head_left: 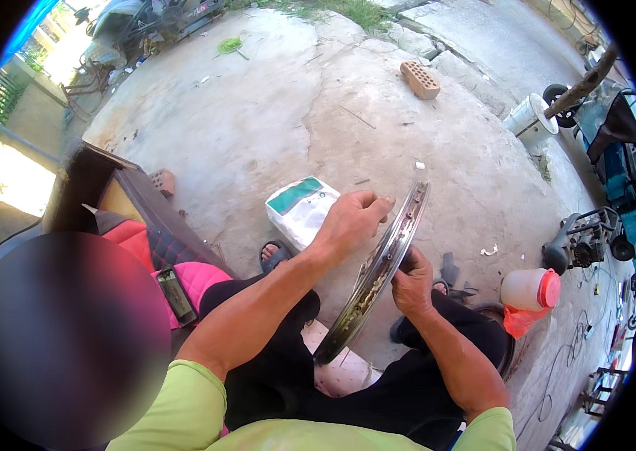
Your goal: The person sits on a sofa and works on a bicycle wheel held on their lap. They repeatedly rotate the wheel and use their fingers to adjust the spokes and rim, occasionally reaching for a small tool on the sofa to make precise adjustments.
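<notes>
A shiny metal wheel rim (378, 274) stands tilted between my knees, its lower end down by my lap. Along its inner face run several small holes or fittings, and a few thin strands, perhaps spokes, show at its left side. My right hand (413, 284) grips the rim's right side, the fingertips partly hidden behind it. On the other side, my left hand (349, 223) is closed near the upper part of the rim, thumb and forefinger pinched together. Whatever the pinch holds is too small to make out.
A white and green package (285, 224) lies ahead of my left foot. At right stand a red-lidded plastic jar (526, 289), an engine-like machine (585, 240) and a white bucket (532, 122). A brick (419, 80) lies farther off. A phone (176, 295) rests on pink cloth at left.
</notes>
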The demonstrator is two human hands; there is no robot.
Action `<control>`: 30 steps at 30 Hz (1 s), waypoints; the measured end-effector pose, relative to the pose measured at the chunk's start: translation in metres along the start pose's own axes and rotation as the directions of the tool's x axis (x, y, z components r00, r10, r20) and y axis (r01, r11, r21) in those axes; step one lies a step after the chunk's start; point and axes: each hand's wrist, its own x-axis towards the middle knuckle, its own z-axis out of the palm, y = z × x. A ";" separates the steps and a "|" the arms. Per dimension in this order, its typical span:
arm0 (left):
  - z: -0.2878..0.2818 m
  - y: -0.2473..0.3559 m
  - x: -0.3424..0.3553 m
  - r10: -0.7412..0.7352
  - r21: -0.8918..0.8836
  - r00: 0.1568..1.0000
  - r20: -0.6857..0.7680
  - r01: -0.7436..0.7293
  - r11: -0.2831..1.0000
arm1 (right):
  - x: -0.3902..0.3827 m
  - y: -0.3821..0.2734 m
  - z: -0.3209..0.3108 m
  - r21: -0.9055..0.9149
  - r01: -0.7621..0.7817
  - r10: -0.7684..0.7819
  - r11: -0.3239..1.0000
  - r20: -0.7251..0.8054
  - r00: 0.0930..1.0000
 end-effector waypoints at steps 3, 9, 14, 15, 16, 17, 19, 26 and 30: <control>0.001 -0.001 0.003 0.003 -0.046 1.000 0.008 -0.003 0.999 | 0.002 -0.004 0.004 -0.199 0.045 -0.042 0.979 0.022 0.999; 0.001 0.007 0.003 -0.089 -0.145 0.996 0.019 0.091 0.985 | 0.013 -0.010 0.001 -0.472 0.176 -0.145 0.864 0.102 0.984; 0.005 0.006 0.003 -0.095 -0.144 0.995 0.029 0.098 0.985 | 0.011 -0.005 0.001 0.073 -0.025 0.024 0.997 0.014 1.000; 0.007 0.005 0.003 -0.091 -0.150 0.995 0.033 0.095 0.984 | 0.011 -0.005 0.000 0.159 -0.037 0.033 0.987 0.027 0.999; 0.008 0.006 0.002 -0.091 -0.145 0.995 0.043 0.096 0.985 | 0.011 -0.006 0.000 0.158 -0.052 0.047 0.986 0.031 0.998; 0.009 0.006 0.000 -0.091 -0.139 0.994 0.052 0.098 0.985 | 0.010 -0.006 -0.001 0.156 -0.067 0.062 0.985 0.036 0.997; 0.010 0.006 -0.003 -0.074 -0.127 0.995 0.070 0.082 0.988 | 0.009 -0.006 -0.001 0.179 -0.101 0.097 0.979 0.031 0.995; 0.003 0.009 -0.011 0.124 0.228 0.979 0.160 -0.159 0.961 | 0.012 0.002 -0.011 0.022 -0.031 0.031 0.999 0.018 0.999; -0.001 0.021 -0.024 0.232 0.475 0.946 0.228 -0.316 0.821 | 0.014 0.000 -0.009 -0.096 0.006 -0.004 0.995 0.022 1.000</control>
